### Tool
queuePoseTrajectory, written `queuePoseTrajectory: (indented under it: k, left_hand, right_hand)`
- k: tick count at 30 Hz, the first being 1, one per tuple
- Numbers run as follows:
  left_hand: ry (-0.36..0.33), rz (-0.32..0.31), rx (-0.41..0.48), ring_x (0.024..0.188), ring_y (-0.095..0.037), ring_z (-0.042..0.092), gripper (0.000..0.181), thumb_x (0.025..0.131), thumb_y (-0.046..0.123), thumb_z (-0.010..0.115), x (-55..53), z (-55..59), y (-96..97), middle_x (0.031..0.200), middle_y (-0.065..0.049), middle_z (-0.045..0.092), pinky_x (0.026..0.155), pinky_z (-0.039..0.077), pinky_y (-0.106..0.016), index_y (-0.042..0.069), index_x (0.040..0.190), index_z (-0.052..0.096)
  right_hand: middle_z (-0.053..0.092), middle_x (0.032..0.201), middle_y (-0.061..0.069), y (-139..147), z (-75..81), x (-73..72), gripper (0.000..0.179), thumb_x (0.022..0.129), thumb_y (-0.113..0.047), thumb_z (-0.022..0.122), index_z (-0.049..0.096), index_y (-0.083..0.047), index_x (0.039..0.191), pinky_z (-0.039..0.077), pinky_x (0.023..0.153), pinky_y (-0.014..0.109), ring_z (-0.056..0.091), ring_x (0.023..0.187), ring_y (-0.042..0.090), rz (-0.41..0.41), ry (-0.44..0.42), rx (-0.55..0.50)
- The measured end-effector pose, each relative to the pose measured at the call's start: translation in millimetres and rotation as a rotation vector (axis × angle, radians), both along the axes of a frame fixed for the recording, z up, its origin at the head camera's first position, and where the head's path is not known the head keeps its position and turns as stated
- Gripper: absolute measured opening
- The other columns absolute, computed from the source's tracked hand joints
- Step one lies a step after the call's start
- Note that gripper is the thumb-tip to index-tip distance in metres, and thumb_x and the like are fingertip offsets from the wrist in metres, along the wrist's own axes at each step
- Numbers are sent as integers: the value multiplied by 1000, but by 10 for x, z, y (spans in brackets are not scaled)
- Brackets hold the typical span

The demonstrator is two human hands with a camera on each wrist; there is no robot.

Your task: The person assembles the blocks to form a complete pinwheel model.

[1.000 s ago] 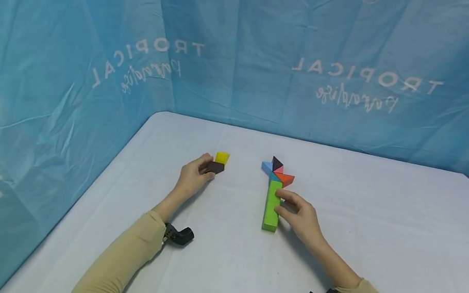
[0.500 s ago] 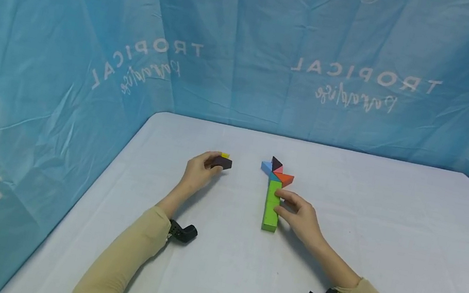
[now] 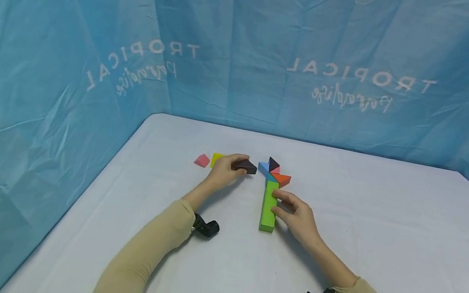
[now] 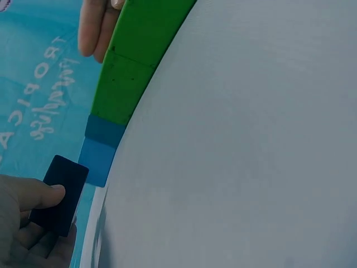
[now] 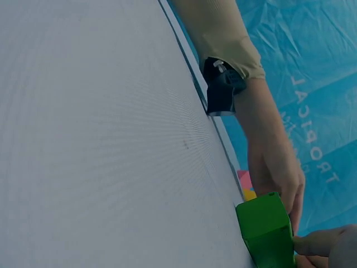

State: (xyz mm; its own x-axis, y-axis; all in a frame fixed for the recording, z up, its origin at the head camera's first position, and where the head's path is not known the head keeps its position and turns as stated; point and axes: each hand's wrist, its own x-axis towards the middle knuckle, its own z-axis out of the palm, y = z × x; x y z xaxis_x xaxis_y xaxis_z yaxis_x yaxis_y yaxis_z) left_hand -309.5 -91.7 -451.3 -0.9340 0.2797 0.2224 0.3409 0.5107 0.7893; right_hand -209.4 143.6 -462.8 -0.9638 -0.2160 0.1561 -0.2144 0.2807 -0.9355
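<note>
My left hand (image 3: 221,172) pinches a black block (image 3: 251,168) between thumb and fingers. In the left wrist view the black block (image 4: 63,192) shows beside the blue blocks, close to them. My right hand (image 3: 300,221) touches the right side of a row of green blocks (image 3: 269,210) with fingertip and thumb. Beyond the row's far end lie blue blocks (image 3: 263,168), an orange triangular block (image 3: 282,179), a small black triangle block (image 3: 273,165) and a bit of pink, set together. The right wrist view shows a finger against the green block (image 5: 264,223).
A pink block (image 3: 202,160) and a partly hidden yellow block (image 3: 217,157) lie behind and left of the left hand. White cloth covers the table (image 3: 211,278). A blue printed curtain (image 3: 244,38) stands along its far and left sides.
My left hand has carried the black block to the right, away from the yellow block and near the blue ones. The pink block has come into view. The right hand stays at the green row.
</note>
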Motion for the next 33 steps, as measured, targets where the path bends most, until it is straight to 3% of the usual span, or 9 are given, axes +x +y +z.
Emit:
queuePoseTrajectory:
  k: [10,27,33]
  left_hand:
    - [-30,-8,-49,121,-25,49,40,88,7,67,-92,-37,207,127,-10,58,104,37,-35,5,127,59]
    - [-41,-22,-44,121,-23,50,41,89,6,66,-127,-128,262,128,-9,58,102,39,-34,7,129,58]
    - [-46,-26,-35,119,-22,51,42,88,6,66,-136,-125,283,128,-9,58,101,41,-33,7,130,57]
  right_hand:
    - [58,127,6,4,6,-4,38,88,-9,67,59,-6,126,39,102,34,50,122,22,-4,-19,12]
    - [58,127,10,-1,-13,-13,40,87,-7,68,59,-3,125,40,102,38,51,121,27,-8,-14,-6]
    - [55,127,21,-50,178,91,39,88,1,64,55,7,125,38,103,46,48,121,36,4,3,-7]
